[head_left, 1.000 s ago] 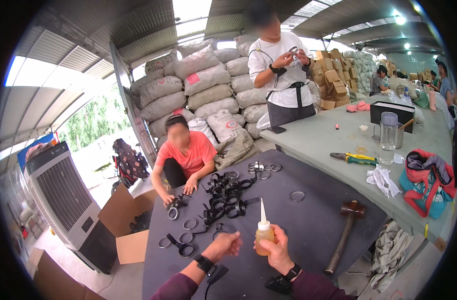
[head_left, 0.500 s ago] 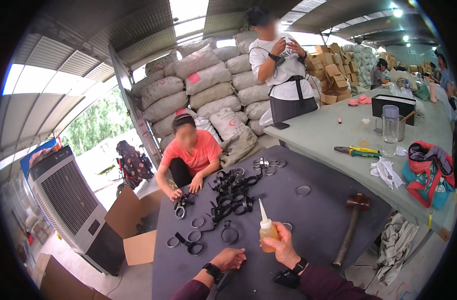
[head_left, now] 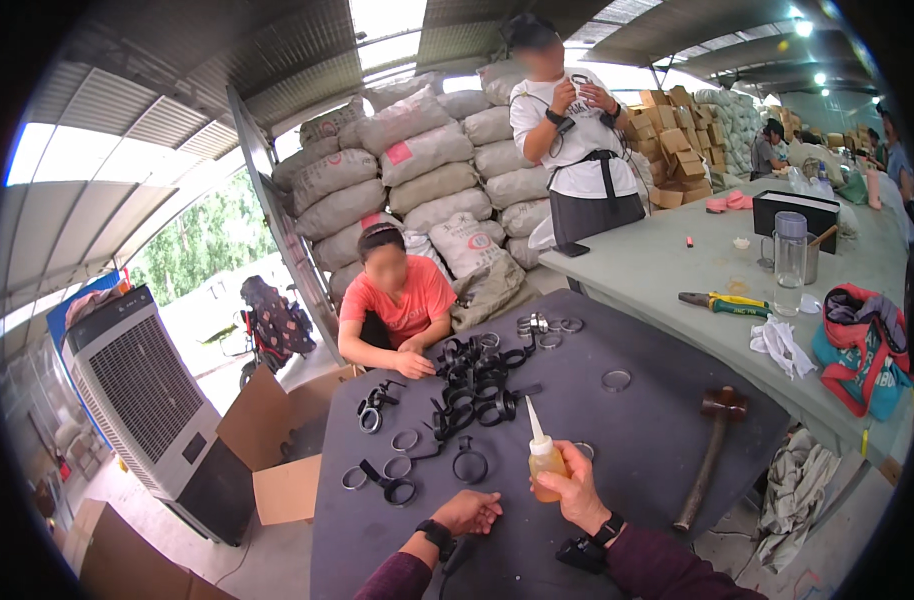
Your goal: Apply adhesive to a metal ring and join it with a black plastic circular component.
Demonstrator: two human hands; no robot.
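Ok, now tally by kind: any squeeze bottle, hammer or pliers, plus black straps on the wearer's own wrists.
Squeeze bottle: 1, in the right hand
Hammer: 1
Pliers: 1
Black wrist straps: 2
Total: 5

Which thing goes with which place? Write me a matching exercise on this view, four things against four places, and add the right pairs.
Things:
1. Squeeze bottle
2. Hammer
3. Pliers
4. Air cooler

Places:
A. Lying on the grey-green table
B. Standing at the picture's left
C. Held in the right hand
D. Lying on the dark table

Pairs: 1-C, 2-D, 3-A, 4-B
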